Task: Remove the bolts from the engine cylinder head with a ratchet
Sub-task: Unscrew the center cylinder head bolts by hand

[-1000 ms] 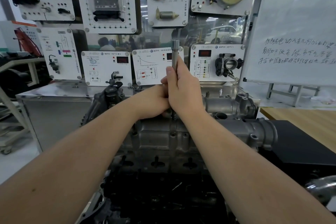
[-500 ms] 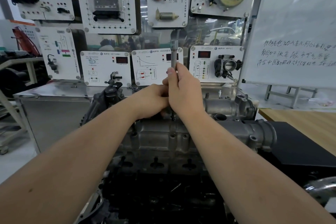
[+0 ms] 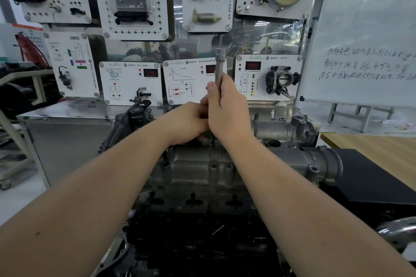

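Right hand (image 3: 227,110) grips the upright ratchet (image 3: 218,67) shaft, left hand (image 3: 191,122) curls around its base atop the cylinder head (image 3: 202,168): a bolt is apparently being loosened; next, turn and lift.

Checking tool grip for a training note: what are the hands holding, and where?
Right hand grips the ratchet mid-handle; left hand grips lower, near its hidden head.

Bare forearms (image 3: 112,189), unsleeved, ringless hands (image 3: 227,110)
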Tool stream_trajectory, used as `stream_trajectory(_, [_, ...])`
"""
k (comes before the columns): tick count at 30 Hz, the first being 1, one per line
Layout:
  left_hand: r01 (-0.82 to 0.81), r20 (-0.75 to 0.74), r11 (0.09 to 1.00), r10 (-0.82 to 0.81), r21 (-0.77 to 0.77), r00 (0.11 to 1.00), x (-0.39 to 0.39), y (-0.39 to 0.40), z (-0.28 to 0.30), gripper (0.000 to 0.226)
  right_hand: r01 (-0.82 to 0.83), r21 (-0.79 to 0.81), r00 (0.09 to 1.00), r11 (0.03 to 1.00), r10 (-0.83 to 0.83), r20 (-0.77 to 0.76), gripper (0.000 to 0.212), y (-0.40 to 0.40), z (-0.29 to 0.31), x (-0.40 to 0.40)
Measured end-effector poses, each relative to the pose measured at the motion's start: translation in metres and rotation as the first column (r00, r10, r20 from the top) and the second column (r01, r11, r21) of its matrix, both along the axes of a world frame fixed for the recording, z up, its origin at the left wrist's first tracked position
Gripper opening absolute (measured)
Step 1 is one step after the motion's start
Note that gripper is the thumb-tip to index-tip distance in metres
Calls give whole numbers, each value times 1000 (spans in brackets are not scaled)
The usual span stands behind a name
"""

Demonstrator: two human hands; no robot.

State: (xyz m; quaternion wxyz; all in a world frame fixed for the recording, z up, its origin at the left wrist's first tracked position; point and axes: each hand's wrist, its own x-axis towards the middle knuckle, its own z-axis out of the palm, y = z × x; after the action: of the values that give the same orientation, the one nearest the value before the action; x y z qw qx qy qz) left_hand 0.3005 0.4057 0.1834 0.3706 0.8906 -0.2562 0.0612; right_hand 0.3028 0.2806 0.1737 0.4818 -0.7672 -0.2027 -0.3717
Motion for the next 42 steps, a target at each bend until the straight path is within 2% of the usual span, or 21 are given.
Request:
stream_trajectory(3, [0,6,1000,0,14,1000,-1,-1,0,35,-48,46,996,998,51,-73,42,2,0,-1])
stream_trajectory(5, [-34,-1,999,34,26,999,2,-1,-1,29,-55,21,996,998,57,-73,46,2,0,-2])
stream_trajectory(9, [-87,26,992,85,91,996,6,-1,-1,25,-33,-40,999,999,32,-36,37,2,0,-1])
stream_trajectory(11, [-73,21,995,72,75,997,4,-1,-1,20,-1,-45,1000,999,0,-25,33,2,0,0])
stream_trajectory(14, [-36,22,998,35,49,999,3,0,0,31,18,-13,999,1000,-18,-32,27,2,-1,1])
stream_trajectory(17, [7,23,999,-8,46,1000,-2,-2,1,42,-11,31,997,999,13,-75,35,0,0,1])
stream_trajectory(19, [6,25,999,-7,52,1000,-2,-2,1,42,-32,33,996,999,35,-83,38,0,1,0])
stream_trajectory(23, [-24,18,999,23,40,1000,2,-2,0,37,-15,-16,1000,1000,16,23,17,0,0,0])
stream_trajectory(26, [-40,33,998,39,41,999,5,-2,-2,36,59,-49,994,997,-54,91,27,-1,0,0])
stream_trajectory(29, [-51,14,998,51,27,999,4,-1,-2,29,37,-57,999,998,-35,21,22,0,1,-3])
stream_trajectory(32, [-10,4,1000,10,-1,1000,-1,-2,0,39,10,4,999,1000,-10,-36,35,1,3,-6])
stream_trajectory(35, [-3,7,1000,3,3,1000,-3,-1,1,42,-10,3,998,1000,10,-55,35,2,3,-6])
stream_trajectory(42, [-88,33,995,87,41,996,4,-1,-3,20,59,-64,998,996,-58,30,26,1,0,-1])
